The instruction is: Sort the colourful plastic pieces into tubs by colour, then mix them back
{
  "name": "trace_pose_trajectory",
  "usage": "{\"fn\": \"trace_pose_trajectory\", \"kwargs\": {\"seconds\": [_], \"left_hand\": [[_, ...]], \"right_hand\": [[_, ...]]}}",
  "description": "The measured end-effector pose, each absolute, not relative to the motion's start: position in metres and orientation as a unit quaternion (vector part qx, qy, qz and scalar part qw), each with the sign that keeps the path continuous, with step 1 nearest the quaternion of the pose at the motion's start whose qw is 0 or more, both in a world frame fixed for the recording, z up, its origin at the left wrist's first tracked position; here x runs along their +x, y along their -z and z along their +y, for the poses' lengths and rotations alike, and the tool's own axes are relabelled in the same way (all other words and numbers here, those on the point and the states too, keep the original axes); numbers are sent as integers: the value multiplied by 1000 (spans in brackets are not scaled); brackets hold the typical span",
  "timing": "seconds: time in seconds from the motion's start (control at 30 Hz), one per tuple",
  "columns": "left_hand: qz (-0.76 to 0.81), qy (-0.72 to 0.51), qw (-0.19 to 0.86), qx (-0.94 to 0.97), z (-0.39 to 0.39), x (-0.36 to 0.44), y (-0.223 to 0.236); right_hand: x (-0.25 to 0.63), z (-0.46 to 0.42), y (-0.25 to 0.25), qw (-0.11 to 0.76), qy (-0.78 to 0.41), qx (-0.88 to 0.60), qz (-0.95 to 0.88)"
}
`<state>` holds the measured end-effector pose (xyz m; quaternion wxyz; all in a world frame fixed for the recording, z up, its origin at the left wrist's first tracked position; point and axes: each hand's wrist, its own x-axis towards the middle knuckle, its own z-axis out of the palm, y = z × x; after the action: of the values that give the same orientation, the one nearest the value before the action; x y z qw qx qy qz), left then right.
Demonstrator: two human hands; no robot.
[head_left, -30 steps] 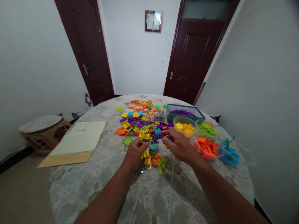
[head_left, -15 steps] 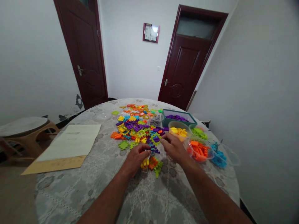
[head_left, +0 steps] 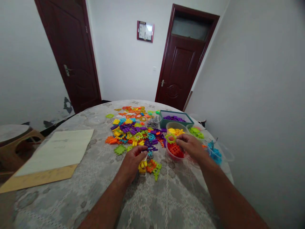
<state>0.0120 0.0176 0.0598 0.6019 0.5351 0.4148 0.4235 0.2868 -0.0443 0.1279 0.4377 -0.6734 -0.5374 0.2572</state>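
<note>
A heap of coloured plastic building pieces [head_left: 135, 127] lies in the middle of the round table [head_left: 152, 197]. My left hand [head_left: 132, 160] rests at the near edge of the heap, fingers curled round a small build with yellow and white pieces [head_left: 143, 165]. My right hand [head_left: 192, 148] is lifted over the bowls at the right and pinches a green ring-shaped piece [head_left: 170, 138]. Below it stands a clear bowl of red-orange pieces [head_left: 175, 150].
A teal box of purple pieces [head_left: 175, 118], a bowl of yellow pieces [head_left: 176, 129], green pieces [head_left: 196, 132] and blue pieces [head_left: 214, 152] sit at the right. Sheets of paper and card [head_left: 51, 152] lie at the left. A stool [head_left: 14, 140] stands beside the table.
My right hand has left the heap and moved right over the bowls with a green ring piece. My left hand has stayed on the small build. The view has swung to the right.
</note>
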Motion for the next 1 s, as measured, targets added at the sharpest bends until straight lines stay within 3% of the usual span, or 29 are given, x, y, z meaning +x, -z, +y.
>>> {"fn": "trace_pose_trajectory", "kwargs": {"seconds": [0.1,0.2,0.3,0.37,0.47,0.67,1.0], "left_hand": [[418,-417,608,530,18,12,-60],[414,-411,609,537,17,13,-61],[409,-400,609,549,17,14,-60],[406,-389,612,556,17,14,-58],[399,-384,623,552,18,14,-56],[380,-372,660,530,13,16,-54],[360,-334,680,544,4,20,-57]], "right_hand": [[305,-55,-114,458,-205,-697,-512],[343,-54,-110,454,-57,-747,-482],[386,-45,-114,411,89,-789,-448],[405,-39,-117,380,124,-809,-431],[407,-38,-115,390,139,-810,-415],[326,-59,-92,510,82,-715,-471],[239,-74,-70,448,-22,-600,-662]]}}
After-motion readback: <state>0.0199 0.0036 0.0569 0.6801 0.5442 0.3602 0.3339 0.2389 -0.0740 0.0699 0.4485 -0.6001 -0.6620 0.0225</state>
